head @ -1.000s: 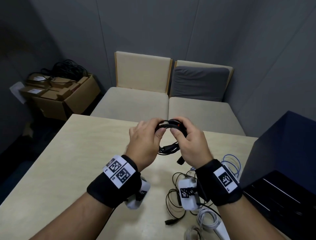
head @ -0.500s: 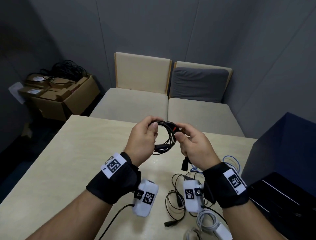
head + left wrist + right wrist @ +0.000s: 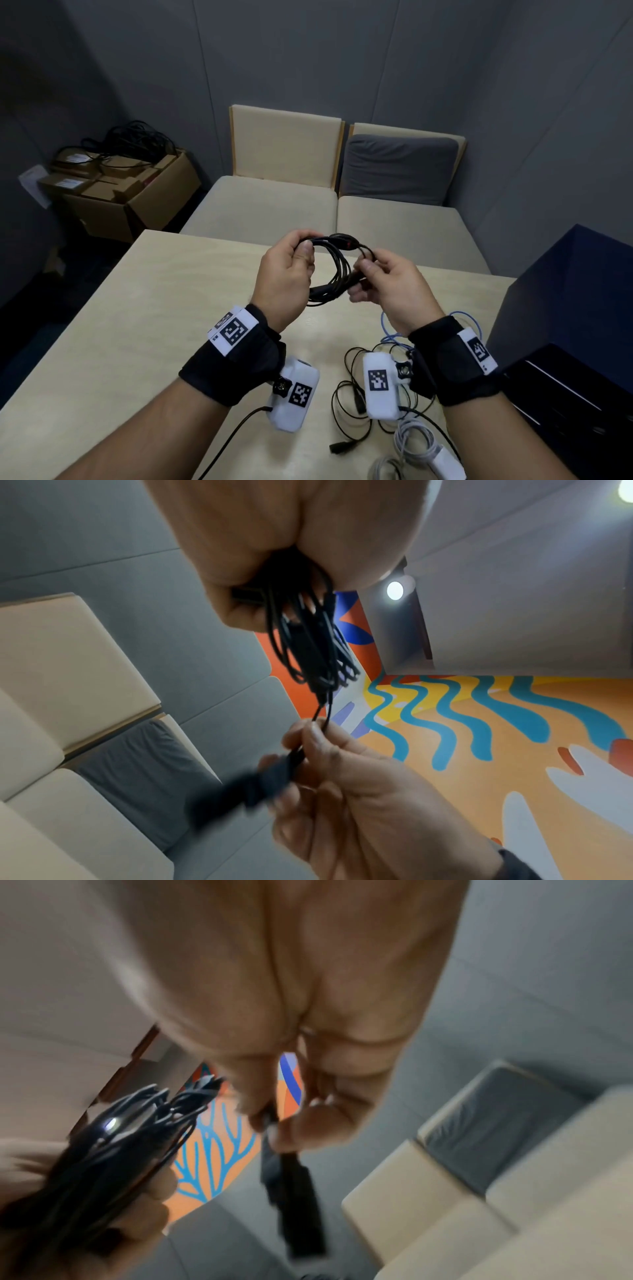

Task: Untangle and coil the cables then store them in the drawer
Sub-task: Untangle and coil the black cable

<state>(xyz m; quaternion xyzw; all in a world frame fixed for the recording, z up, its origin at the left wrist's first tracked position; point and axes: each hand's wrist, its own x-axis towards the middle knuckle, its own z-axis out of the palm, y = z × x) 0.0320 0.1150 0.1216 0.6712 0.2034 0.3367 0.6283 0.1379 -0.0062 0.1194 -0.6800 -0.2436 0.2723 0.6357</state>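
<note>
- Step in hand: coiling. I judge the winding is nearly finished, with only the tail end loose.
- I have the black cable (image 3: 337,270) up in the air over the table (image 3: 137,325), between both hands, wound into several loops.
- Left hand (image 3: 284,274): fingers curled round the top-left of the loops, thumb pressed on the bundle, holding them together.
- Right hand (image 3: 394,284): thumb and forefinger pinch the free end just behind the plug (image 3: 246,788). Other fingers are loosely bent, and I cannot tell whether they touch the cable.
- Right wrist view is blurred, so grip detail there is poor.
- Lying loose on the table near my wrists: a thin black cable (image 3: 346,404), a blue cable (image 3: 385,322) and a grey-white cable (image 3: 411,442). They overlap, so I judge them not yet sorted.
- The drawer (image 3: 575,394) sits low on my right in a dark blue unit (image 3: 565,291). It looks open, but its inside is too dark to read.
- Next move, my call: wrap or tuck the tail round the loops so the bundle holds, keeping the left grip firm.
- Then carry the coil right and lower it into the drawer.
- Risk: if the left hand loosens early, the loops spring apart.
</note>
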